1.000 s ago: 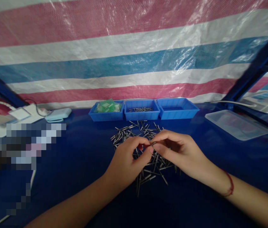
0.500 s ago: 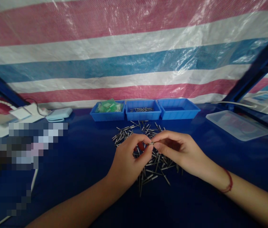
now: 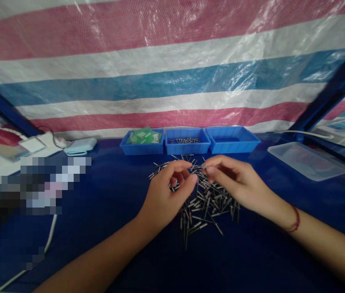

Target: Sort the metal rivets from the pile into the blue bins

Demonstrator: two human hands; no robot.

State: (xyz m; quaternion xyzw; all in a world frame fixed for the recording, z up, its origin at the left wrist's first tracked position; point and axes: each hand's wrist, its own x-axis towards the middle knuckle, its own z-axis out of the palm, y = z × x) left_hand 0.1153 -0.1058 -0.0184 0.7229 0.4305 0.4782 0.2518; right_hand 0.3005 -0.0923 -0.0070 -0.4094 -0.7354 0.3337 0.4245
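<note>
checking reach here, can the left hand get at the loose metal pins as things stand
Probably yes: the left hand is right by the loose metal pins, thumb and forefinger parted, and nothing visible seems to block its way to them.

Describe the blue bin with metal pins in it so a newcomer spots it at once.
Start at the striped sheet behind the dark blue table. Near its foot, just beyond the scattered metal pins, three blue bins stand in a row. Take the middle bin: it alone of the three shows loose metal pins inside.
</note>
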